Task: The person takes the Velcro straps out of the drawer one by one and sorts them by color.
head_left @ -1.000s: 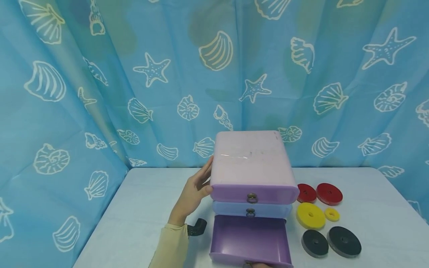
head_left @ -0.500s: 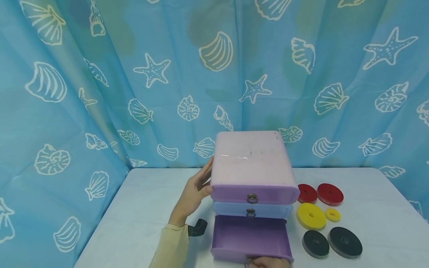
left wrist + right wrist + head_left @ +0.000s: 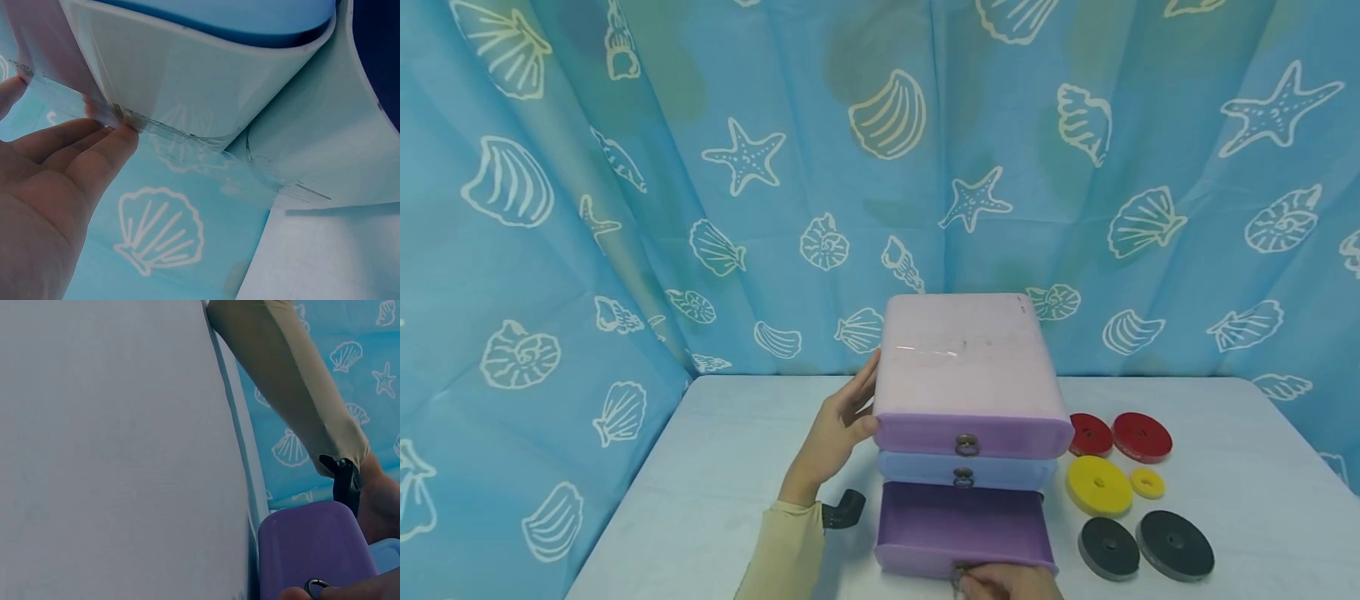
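A small three-drawer cabinet with a pale pink top stands on the table. Its top purple and middle blue drawers are in. The bottom purple drawer is pulled partway out, and nothing shows inside it. My left hand rests against the cabinet's left side, and the left wrist view shows the fingers extended along its clear-taped wall. At the bottom drawer's front, my right hand pinches the metal ring pull between thumb and finger. Most of that hand is cut off in the right wrist view.
Right of the cabinet lie two red discs, a large and a small yellow disc, and two black discs. A black strap-like piece shows at my left wrist. A blue shell-print curtain hangs behind the table.
The bottom drawer has slid somewhat further into the cabinet, and my right hand has come forward into view with its ring pull. My left hand stays against the cabinet's side.
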Demonstrator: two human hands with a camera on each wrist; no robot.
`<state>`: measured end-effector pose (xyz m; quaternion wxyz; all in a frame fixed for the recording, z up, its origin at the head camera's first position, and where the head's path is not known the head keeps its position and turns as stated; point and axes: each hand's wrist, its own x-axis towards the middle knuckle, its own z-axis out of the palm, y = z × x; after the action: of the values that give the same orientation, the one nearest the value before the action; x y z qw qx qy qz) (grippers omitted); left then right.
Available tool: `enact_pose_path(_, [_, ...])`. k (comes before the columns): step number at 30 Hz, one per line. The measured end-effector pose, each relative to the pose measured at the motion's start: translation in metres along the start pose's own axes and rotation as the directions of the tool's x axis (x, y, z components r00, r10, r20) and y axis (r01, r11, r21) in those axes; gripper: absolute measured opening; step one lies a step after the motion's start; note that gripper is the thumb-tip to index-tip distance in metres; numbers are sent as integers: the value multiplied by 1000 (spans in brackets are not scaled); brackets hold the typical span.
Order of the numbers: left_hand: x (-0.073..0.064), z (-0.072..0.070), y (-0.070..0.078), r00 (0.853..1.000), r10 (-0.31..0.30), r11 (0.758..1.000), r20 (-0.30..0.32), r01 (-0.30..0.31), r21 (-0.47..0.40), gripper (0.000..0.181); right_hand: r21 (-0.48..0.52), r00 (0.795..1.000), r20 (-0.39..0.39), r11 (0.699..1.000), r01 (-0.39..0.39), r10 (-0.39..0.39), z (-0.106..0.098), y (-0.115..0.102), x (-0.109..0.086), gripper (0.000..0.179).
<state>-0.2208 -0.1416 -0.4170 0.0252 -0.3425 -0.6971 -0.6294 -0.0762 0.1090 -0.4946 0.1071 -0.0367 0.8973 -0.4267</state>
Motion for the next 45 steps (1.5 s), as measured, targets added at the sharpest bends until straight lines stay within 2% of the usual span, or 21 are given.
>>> enact_pose_path(3, [0,0,0,1000,-3,1000,-1,3,2,91,2,1000,7,1000,13,-13,-2,-1,1,9])
enact_pose_path(9, [0,0,0,1000,-5,1000,-5,5,10,90,-13,994,-7,994,105,-105,-8,-2,5,14])
enact_pose_path(14, [0,0,-1,1000,-9,1000,-8,9,6,90,-16,993,-49,995,102,-103,-11,-4,10,17])
enact_pose_path(18, [0,0,-1,1000,-11,1000,-4,11,-6,91,-30,994,-52,995,91,-92,-13,-5,14,16])
enact_pose_path(27, [0,0,-1,1000,-9,1000,-6,9,-9,91,-17,998,-67,1000,-2,0,-14,-9,24,17])
enact_pose_path(36, [-1,-1,-3,1000,-14,1000,-6,14,1,91,-32,996,-83,999,34,-36,-15,-7,34,10])
enact_pose_path(45, [0,1,-1,1000,-25,1000,-16,25,10,91,-49,989,-120,996,80,-85,-16,-7,39,11])
